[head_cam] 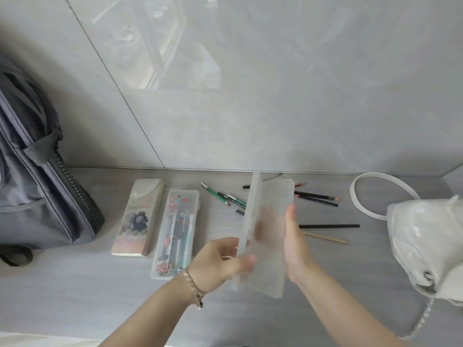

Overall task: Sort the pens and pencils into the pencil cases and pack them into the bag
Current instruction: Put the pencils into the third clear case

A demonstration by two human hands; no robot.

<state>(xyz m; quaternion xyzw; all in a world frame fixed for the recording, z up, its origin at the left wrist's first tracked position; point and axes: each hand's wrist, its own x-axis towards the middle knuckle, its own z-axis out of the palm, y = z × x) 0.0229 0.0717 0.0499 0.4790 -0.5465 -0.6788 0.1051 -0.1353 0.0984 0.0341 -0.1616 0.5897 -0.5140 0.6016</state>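
Three pencil cases: a frosted case [270,196] is held open above the bench [75,284], pinched by the left grip [220,259] and clasped between thumb and fingers by the right grip [295,246]. A clear case [175,234] and a printed case [137,216] lie beside one grey backpack [37,184]. Roughly ten pens and pencils [317,196] lie loose behind.

Three pencil cases [136,216] [175,231] [270,201] and two bags [37,196] [426,241]

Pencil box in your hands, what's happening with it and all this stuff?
A person holds a frosted pencil case open above the table, left hand on one half, right hand on the other. Loose pens and pencils lie on the table behind it, not yet sorted. A printed case and a clear case with pens inside lie to the left, and the grey bag sits at the far left.
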